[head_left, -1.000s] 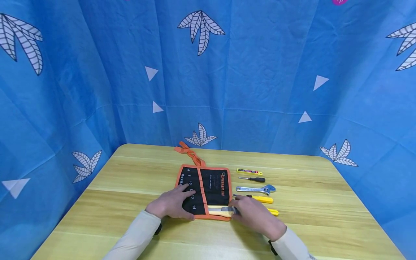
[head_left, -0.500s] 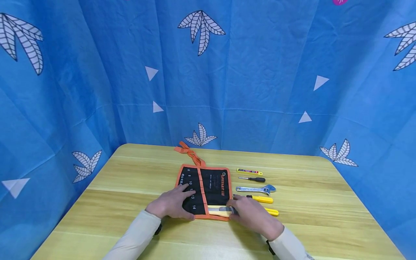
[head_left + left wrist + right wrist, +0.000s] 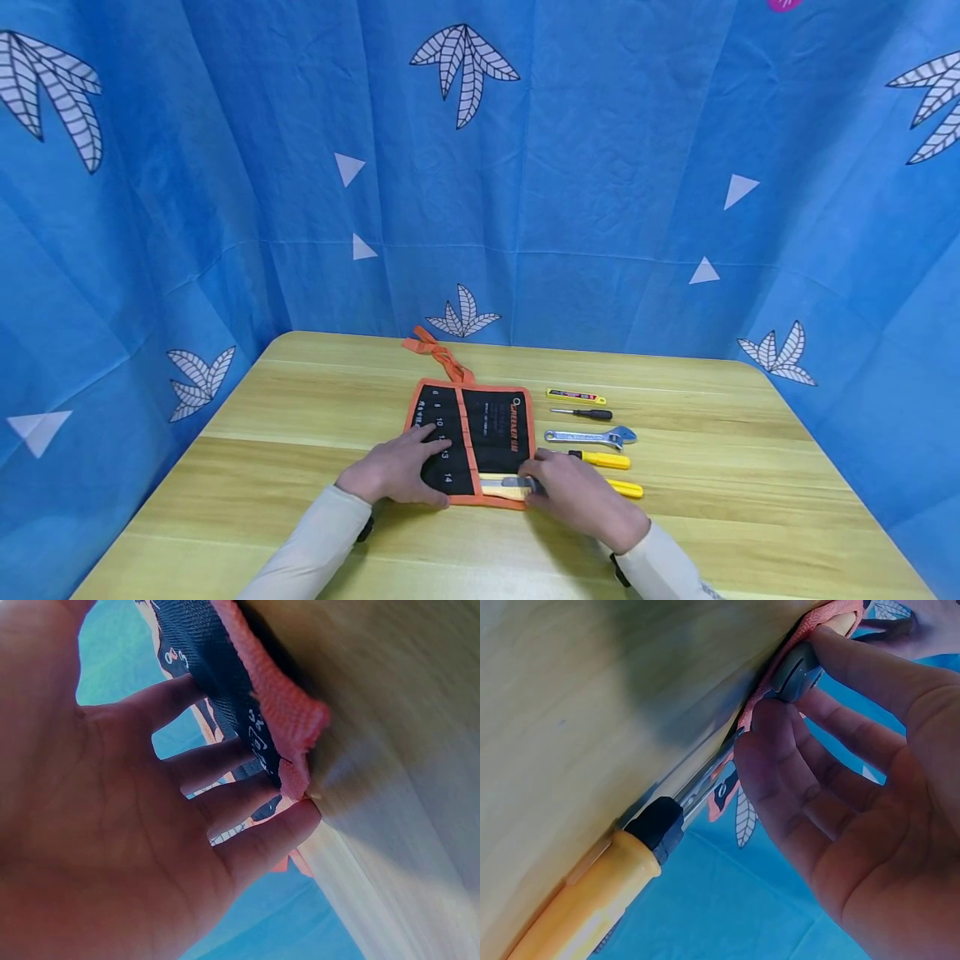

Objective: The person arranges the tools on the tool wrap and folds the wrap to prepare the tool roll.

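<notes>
A black tool pouch (image 3: 498,429) with orange trim and printed numbers lies flat on the table. My left hand (image 3: 397,471) rests on its left part with the fingers spread; in the left wrist view the fingertips touch its orange edge (image 3: 281,705). Across the pouch's lower right lies a pale yellow utility knife (image 3: 495,486), its left end at the orange middle strip. My right hand (image 3: 581,496) pinches the knife's grey end (image 3: 799,671) between thumb and fingers. Whether the knife's far end is under the strip, I cannot tell.
Right of the pouch lie a yellow blade case (image 3: 576,397), a small black screwdriver (image 3: 592,414), an adjustable wrench (image 3: 590,437) and two yellow-handled tools, the upper one (image 3: 606,460) and the lower one (image 3: 626,488). Orange ties (image 3: 446,360) trail behind the pouch.
My right hand has shifted slightly left along with the knife's grey end, uncovering more of the lower yellow handle. The left hand and the pouch have stayed in place.
</notes>
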The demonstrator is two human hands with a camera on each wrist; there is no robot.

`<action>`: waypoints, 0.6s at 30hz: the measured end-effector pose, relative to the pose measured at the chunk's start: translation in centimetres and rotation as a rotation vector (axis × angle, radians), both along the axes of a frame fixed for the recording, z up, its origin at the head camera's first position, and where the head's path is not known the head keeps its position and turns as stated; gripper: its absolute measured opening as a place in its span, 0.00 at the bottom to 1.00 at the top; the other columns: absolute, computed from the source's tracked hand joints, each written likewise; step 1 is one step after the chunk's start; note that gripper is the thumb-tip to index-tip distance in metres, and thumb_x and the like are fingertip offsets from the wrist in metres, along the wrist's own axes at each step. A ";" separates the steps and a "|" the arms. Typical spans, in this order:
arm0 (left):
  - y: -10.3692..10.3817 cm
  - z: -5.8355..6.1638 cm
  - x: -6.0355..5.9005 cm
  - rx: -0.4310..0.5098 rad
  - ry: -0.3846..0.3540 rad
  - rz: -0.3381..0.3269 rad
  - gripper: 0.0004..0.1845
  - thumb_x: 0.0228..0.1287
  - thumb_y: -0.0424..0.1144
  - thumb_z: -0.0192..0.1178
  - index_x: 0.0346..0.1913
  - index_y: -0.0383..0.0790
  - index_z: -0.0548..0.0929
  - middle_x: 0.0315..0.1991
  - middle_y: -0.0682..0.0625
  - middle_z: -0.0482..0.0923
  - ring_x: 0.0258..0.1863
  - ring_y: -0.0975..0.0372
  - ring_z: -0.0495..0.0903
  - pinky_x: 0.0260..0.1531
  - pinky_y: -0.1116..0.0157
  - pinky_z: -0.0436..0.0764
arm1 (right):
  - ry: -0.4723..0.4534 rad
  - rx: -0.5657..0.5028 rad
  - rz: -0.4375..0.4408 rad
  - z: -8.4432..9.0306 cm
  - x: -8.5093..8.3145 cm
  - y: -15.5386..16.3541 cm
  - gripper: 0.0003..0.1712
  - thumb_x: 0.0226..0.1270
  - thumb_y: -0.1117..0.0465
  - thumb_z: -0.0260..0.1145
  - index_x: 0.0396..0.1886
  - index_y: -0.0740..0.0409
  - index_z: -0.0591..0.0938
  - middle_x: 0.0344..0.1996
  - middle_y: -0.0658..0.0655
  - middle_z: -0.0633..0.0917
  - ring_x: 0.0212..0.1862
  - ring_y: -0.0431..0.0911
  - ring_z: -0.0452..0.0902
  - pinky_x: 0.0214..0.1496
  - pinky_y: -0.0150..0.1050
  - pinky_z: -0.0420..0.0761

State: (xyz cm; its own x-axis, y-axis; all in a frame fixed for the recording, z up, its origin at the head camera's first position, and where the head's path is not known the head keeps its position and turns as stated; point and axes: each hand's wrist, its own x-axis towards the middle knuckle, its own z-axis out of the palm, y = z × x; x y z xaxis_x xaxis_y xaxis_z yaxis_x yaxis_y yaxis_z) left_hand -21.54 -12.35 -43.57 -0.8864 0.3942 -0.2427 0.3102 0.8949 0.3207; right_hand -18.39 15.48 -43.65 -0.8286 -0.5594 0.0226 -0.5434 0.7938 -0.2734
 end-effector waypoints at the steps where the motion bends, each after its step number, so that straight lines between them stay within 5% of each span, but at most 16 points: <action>1: 0.0 0.0 0.0 0.000 0.001 0.002 0.47 0.50 0.61 0.77 0.73 0.51 0.74 0.79 0.43 0.60 0.77 0.45 0.60 0.69 0.41 0.69 | 0.003 -0.001 0.001 0.0 0.0 -0.1 0.13 0.63 0.58 0.76 0.46 0.53 0.88 0.38 0.49 0.85 0.31 0.36 0.70 0.31 0.33 0.75; 18: 0.0 0.0 0.0 -0.001 -0.003 0.012 0.46 0.49 0.61 0.77 0.73 0.51 0.75 0.78 0.43 0.60 0.77 0.45 0.61 0.69 0.40 0.69 | 0.030 0.012 0.000 -0.2 0.0 -0.9 0.14 0.63 0.56 0.76 0.47 0.53 0.88 0.42 0.50 0.87 0.38 0.39 0.79 0.38 0.38 0.82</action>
State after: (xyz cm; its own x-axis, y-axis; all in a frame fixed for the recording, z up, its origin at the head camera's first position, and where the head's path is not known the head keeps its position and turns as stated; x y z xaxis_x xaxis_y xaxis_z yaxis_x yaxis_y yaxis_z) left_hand -21.52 -12.34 -43.57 -0.8903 0.3830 -0.2462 0.2982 0.8991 0.3204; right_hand -18.40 14.53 -43.90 -0.8275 -0.5600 0.0405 -0.5513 0.7968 -0.2471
